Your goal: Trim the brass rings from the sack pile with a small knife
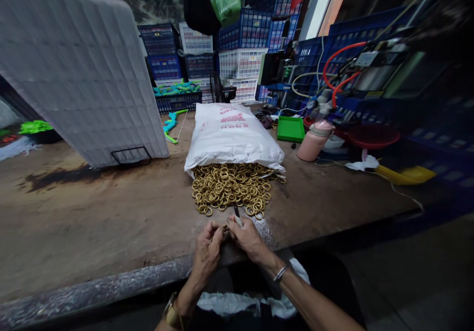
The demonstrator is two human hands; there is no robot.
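My left hand is closed, pinching a small gold-coloured ring that is mostly covered by the fingers. Beside it, my right hand is wrapped round a small knife with a pale handle, its dark tip pointing away from me. The fingertips of both hands meet at the ring, over the table's front edge. Just beyond them lies a heap of gold-coloured rings, spilling from the mouth of a white sack with red print.
On the wooden table, a white padded panel stands at left near a blue-green toy bow. To the right are a green tray, a pink bottle and a machine with red hoses. Stacked crates line the back.
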